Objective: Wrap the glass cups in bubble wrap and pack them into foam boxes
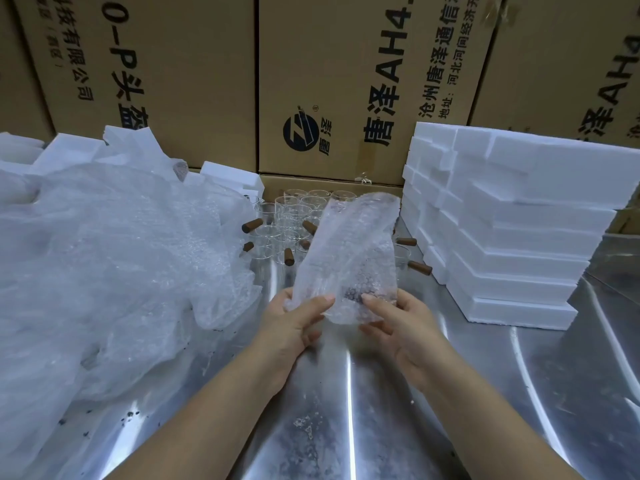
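Note:
A piece of bubble wrap (349, 251) stands upright above the metal table, held at its lower end by both hands. My left hand (294, 323) pinches its lower left edge between thumb and fingers. My right hand (398, 320) grips the lower right edge, thumb on the front. Something dark shows through the wrap near my right thumb; whether a cup is inside I cannot tell. Behind the wrap stand several glass cups (294, 216) with brown wooden handles. White foam boxes (502, 230) are stacked at the right.
A big heap of loose bubble wrap (114, 258) covers the table's left side. More foam pieces (65, 147) lie behind it. Tall cardboard cartons (329, 81) wall off the back. The shiny metal table (346, 410) has dark specks near the front.

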